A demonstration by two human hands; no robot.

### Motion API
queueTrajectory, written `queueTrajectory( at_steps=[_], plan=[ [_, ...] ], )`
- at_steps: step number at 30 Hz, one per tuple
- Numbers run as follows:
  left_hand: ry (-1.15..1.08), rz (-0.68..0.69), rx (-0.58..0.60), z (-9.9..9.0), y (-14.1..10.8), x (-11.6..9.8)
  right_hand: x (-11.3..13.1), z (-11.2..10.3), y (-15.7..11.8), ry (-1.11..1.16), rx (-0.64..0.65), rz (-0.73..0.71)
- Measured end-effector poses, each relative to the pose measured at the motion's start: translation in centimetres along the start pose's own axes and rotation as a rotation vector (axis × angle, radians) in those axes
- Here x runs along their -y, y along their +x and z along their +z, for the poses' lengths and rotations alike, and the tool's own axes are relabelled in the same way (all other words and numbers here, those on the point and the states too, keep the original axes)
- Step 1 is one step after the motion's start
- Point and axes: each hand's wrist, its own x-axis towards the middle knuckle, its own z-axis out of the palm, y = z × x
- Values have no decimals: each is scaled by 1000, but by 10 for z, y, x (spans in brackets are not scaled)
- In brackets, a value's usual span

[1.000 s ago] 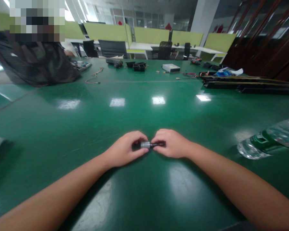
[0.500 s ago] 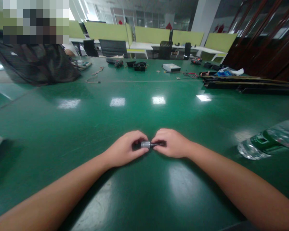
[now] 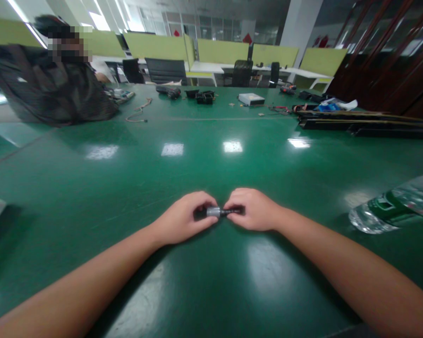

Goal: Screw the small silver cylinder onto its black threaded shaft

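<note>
On the green table both hands meet around one small object: a grey metallic cylinder with a thin, dark, ridged stem pointing right. My left hand pinches the cylinder between thumb and fingers. At the stem, my right hand is closed, thumb and fingertips pressed on it. The stem's far end lies inside the right hand and is partly hidden. Between the two hands a short stretch of the stem shows. What exactly the object is cannot be made out.
A clear bottle with a green label lies at the right. At the far left stands a dark bag, with a person behind it. Along the back are a cable, black parts, a silver box and stacked dark strips.
My right fingertips have shifted slightly right along the stem, so a bit more of it shows. My left hand stays on the cylinder, nearly unmoved.
</note>
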Motion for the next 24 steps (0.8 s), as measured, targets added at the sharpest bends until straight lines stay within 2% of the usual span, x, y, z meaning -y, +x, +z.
queueTrajectory(
  at_steps=[16, 24],
  plan=[
    [4, -2, 2, 1, -1, 1, -2, -6, -3, -12, 1, 18],
    [0, -9, 4, 1, -1, 1, -18, -23, -8, 37, 98, 123]
  ],
)
